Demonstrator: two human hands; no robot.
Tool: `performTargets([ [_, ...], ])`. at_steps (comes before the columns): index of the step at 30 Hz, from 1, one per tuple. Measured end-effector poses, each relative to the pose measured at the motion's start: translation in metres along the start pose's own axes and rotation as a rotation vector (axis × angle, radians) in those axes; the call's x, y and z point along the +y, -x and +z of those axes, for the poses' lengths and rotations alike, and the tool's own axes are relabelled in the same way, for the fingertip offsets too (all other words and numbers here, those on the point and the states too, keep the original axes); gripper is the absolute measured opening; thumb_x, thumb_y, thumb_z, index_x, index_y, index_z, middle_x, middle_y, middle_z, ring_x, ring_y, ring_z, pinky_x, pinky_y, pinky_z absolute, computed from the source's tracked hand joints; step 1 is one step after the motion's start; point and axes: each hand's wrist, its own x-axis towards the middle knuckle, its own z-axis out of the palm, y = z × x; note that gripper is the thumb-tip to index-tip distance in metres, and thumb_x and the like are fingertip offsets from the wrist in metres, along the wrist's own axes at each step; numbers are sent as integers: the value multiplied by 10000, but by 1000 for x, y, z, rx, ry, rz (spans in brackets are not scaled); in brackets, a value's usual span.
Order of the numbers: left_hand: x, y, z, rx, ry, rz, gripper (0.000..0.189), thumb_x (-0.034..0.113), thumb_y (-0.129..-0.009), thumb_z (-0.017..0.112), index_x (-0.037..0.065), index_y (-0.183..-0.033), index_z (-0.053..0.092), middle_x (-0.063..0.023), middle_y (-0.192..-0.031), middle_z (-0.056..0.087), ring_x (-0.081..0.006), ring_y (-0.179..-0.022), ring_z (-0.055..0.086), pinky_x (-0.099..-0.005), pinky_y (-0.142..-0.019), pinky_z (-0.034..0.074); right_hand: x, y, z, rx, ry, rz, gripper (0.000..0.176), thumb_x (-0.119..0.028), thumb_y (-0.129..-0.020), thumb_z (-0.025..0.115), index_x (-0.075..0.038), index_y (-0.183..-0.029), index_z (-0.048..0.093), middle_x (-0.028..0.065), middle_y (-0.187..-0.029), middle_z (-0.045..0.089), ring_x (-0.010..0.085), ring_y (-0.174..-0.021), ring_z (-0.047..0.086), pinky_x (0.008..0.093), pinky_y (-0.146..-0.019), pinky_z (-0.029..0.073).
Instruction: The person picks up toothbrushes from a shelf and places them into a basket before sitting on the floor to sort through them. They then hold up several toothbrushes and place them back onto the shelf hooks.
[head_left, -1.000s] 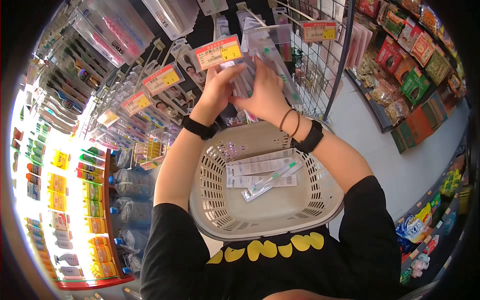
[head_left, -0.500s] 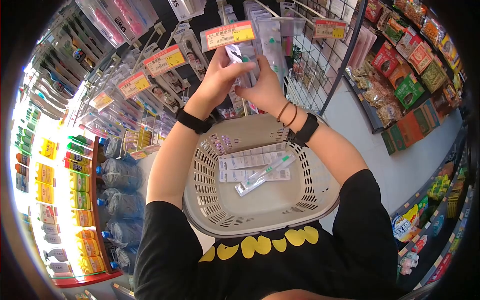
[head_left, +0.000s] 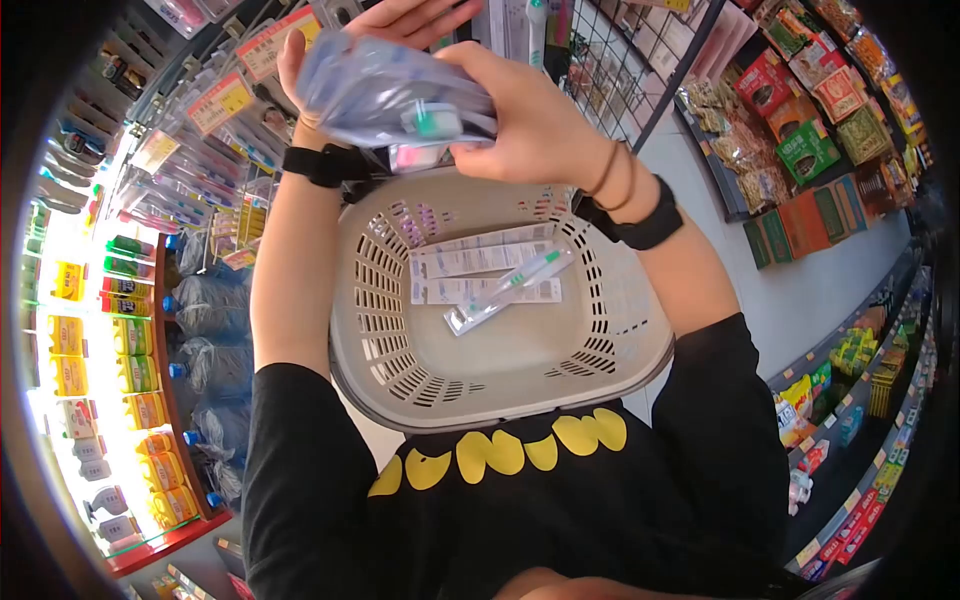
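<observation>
Right hand (head_left: 545,115) pinches blurred toothbrush packs (head_left: 390,95) at their right end; packs jut left from grip, near basket's (head_left: 490,365) far edge. Left hand (head_left: 410,22) behind packs, fingers extended, contact unclear. More packs (head_left: 508,291) lie inside basket.

Yellow packs (head_left: 69,375), wrapped bottles (head_left: 218,362), wire grid (head_left: 620,65), green snack packet (head_left: 807,151), grey floor (head_left: 800,290)

The head camera (fisheye) looks forward and down on a nearby basket (head_left: 500,362)
</observation>
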Motion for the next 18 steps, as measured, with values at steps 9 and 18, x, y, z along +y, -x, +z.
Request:
performTargets([
  [9,-3,-11,-24,-110,-824,-663,504,273,-869,554,-5,-1280,463,-132,-1299,491,-225,-1236,438,-356,-1014,359,-15,37,42,-1213,85,24,515,-130,-535,721,7,-997,538,203,-843,622,380,-817,601,431,-694,482],
  [18,-27,-40,-70,445,-1112,-628,478,256,-858,595,0,-1243,472,-89,-1176,533,-167,-1102,507,-339,-894,431,1,42,105,-1487,322,25,507,-173,-507,816,-38,-969,660,116,-866,676,294,-845,643,404,-714,504],
])
